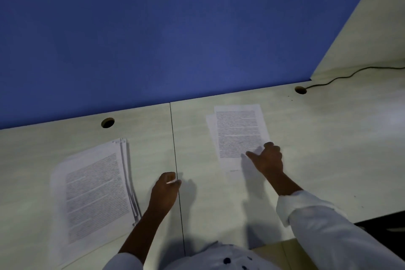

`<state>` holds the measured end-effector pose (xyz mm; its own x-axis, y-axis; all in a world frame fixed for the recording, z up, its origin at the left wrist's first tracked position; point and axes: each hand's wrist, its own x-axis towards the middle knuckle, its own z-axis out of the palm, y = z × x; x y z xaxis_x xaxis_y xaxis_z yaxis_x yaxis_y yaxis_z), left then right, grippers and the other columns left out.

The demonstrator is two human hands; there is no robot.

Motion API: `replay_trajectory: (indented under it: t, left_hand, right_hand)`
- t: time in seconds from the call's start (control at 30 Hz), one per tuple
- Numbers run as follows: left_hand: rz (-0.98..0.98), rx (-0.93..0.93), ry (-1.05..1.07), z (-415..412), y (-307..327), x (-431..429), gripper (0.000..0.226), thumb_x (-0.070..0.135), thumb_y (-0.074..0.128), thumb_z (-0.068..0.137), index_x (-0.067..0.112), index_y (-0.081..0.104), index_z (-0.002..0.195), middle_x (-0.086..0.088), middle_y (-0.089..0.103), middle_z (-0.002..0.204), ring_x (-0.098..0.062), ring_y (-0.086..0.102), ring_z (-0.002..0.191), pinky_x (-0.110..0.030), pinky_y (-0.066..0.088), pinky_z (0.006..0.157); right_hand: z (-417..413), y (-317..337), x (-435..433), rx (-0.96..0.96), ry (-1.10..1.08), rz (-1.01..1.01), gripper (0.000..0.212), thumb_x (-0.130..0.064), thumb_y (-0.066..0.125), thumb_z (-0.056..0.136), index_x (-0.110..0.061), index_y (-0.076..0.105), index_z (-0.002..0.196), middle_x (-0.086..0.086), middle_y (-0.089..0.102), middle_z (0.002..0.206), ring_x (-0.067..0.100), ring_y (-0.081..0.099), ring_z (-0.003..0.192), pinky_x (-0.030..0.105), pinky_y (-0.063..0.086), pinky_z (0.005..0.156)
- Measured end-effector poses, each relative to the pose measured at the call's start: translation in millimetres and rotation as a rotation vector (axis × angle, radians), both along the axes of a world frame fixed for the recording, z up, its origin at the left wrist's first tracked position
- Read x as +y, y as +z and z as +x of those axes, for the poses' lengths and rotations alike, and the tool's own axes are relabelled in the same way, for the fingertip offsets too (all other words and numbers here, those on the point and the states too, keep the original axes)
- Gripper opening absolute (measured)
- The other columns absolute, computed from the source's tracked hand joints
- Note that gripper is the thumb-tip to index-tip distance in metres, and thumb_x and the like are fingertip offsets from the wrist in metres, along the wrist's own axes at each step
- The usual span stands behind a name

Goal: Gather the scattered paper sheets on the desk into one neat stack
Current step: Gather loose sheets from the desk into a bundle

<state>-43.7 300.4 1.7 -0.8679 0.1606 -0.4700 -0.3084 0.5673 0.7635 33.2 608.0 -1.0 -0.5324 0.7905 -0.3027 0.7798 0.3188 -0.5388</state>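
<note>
A pile of printed sheets (94, 190) lies at the left of the pale desk (328, 138), its right edges fanned out unevenly. A smaller set of printed sheets (237, 129) lies right of the desk seam, with one sheet peeking out underneath on the left. My right hand (268, 158) rests on the lower right corner of that smaller set, thumb spread over the paper and fingers curled at its edge. My left hand (165, 190) hovers by the seam between the two piles, fingers loosely curled, holding nothing.
A blue partition (153, 28) rises along the desk's far edge. Two round cable holes sit near it, one at the left (107, 122) and one at the right (300, 90) with a black cable (350, 75) running off right. The desk's front edge drops off at lower right.
</note>
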Motion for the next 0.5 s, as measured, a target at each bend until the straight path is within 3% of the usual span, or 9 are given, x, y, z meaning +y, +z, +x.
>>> replay_trajectory:
  t: [0.1,0.17,0.27,0.37,0.5]
  left_hand:
    - [-0.041,0.01,-0.033,10,-4,14,0.025,0.022,0.066,0.088,0.018,0.062,0.113,-0.001,0.066,0.112,-0.031,0.066,0.1,-0.046,0.053,0.091]
    - [-0.056,0.01,-0.024,15,-9,23,0.017,0.023,0.067,0.087,0.025,0.061,0.103,0.0,0.067,0.108,-0.03,0.067,0.092,-0.046,0.054,0.087]
    - [-0.066,-0.016,0.013,25,-13,38,0.012,0.026,0.066,0.082,0.03,0.062,0.093,0.0,0.07,0.098,-0.028,0.065,0.082,-0.045,0.054,0.082]
    - [-0.096,0.013,0.007,45,-17,58,0.021,0.026,0.066,0.084,0.024,0.066,0.104,-0.001,0.071,0.093,-0.029,0.068,0.091,-0.041,0.054,0.082]
    - [-0.15,0.045,-0.013,72,-12,84,0.032,0.016,0.065,0.088,0.016,0.06,0.119,0.003,0.065,0.1,-0.014,0.061,0.092,-0.021,0.042,0.078]
  right_hand:
    - [2,-6,20,-0.133,0.066,0.062,0.089,-0.062,0.073,0.069,-0.01,0.04,0.132,0.016,0.044,0.135,0.035,0.042,0.129,0.049,0.04,0.1]
    - [8,-18,23,-0.202,0.207,0.177,0.083,-0.066,0.067,0.071,-0.014,0.042,0.131,0.012,0.042,0.137,0.032,0.038,0.13,0.049,0.038,0.099]
    - [24,-29,17,-0.157,0.348,0.32,0.07,-0.064,0.063,0.074,-0.016,0.049,0.122,0.01,0.047,0.13,0.031,0.044,0.123,0.046,0.041,0.09]
    - [50,-34,4,-0.076,0.433,0.336,0.065,-0.057,0.069,0.074,-0.012,0.056,0.119,0.012,0.054,0.125,0.034,0.05,0.116,0.046,0.043,0.086]
    - [90,-38,-22,-0.041,0.52,0.338,0.058,-0.054,0.075,0.067,-0.014,0.059,0.107,0.008,0.058,0.11,0.031,0.055,0.101,0.043,0.047,0.076]
